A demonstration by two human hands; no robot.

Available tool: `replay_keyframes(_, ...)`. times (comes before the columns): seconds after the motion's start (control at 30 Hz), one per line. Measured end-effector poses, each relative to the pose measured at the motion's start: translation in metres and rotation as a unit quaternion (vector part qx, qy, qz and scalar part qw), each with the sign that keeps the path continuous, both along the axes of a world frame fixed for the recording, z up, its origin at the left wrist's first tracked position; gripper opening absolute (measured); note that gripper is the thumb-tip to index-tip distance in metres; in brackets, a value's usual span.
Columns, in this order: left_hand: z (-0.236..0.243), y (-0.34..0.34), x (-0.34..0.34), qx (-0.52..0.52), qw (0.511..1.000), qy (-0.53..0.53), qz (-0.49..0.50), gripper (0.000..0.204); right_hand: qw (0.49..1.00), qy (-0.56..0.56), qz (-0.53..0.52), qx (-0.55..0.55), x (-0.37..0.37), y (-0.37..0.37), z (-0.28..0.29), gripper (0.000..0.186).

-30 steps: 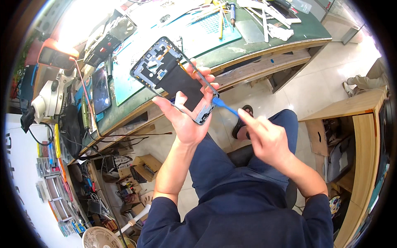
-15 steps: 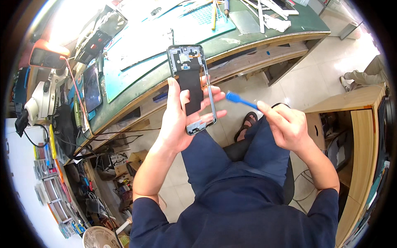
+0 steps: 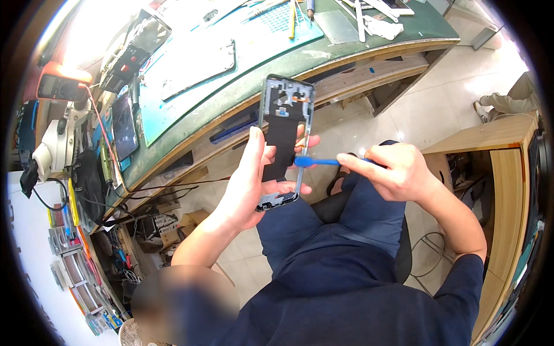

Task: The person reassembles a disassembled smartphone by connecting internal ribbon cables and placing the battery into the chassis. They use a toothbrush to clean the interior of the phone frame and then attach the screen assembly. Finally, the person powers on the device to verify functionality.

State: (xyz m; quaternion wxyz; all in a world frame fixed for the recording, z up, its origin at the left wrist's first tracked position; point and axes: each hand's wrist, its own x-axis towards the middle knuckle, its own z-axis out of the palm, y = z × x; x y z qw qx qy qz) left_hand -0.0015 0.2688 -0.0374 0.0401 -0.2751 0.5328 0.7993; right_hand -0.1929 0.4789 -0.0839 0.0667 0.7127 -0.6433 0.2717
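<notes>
A bare phone frame [image 3: 281, 134], with a black strip down its middle and an opening beside it, rests upright in my left hand [image 3: 246, 176]. The thumb presses its left edge, and the other fingers show through and beyond the opening. My right hand [image 3: 398, 172] is closed round a thin blue tool [image 3: 316, 162] that looks like a small brush. The tool's broad head is at the right rail of the frame; whether it touches cannot be told.
Ahead stands a green-topped workbench [image 3: 323, 56] with a teal mat, a phone panel [image 3: 199, 72] and scattered tools. A dark phone [image 3: 124, 127] and an orange meter [image 3: 60, 85] are at the left. A wooden cabinet [image 3: 508, 219] stands right; another person's legs [image 3: 511, 101] show beyond.
The phone frame has shifted right and down with my left hand. My right hand has turned the blue tool level and brought its head to the frame. A blurred patch now appears lower left.
</notes>
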Motion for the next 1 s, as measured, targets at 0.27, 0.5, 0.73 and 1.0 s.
replay_keyframes(0.27, 0.006, -0.002, 0.006, 0.011, 1.0, 0.011, 0.011, 0.085, 0.998, -0.019, -0.063, -0.006, -0.007, 0.005, 0.015, 0.061)
replay_keyframes(0.5, 0.015, 0.004, 0.007, -0.037, 0.998, -0.054, 0.026, 0.093, 0.998, 0.013, -0.058, 0.035, -0.009, -0.001, 0.03, 0.062)
replay_keyframes(0.73, 0.013, 0.002, 0.009, -0.061, 0.995, -0.071, 0.023, 0.09, 0.997, 0.033, -0.048, 0.046, -0.004, -0.001, 0.033, 0.064)
replay_keyframes(1.0, 0.014, -0.001, 0.011, -0.026, 0.998, -0.064, -0.006, 0.083, 0.997, 0.048, -0.038, 0.055, -0.003, 0.006, 0.035, 0.067)
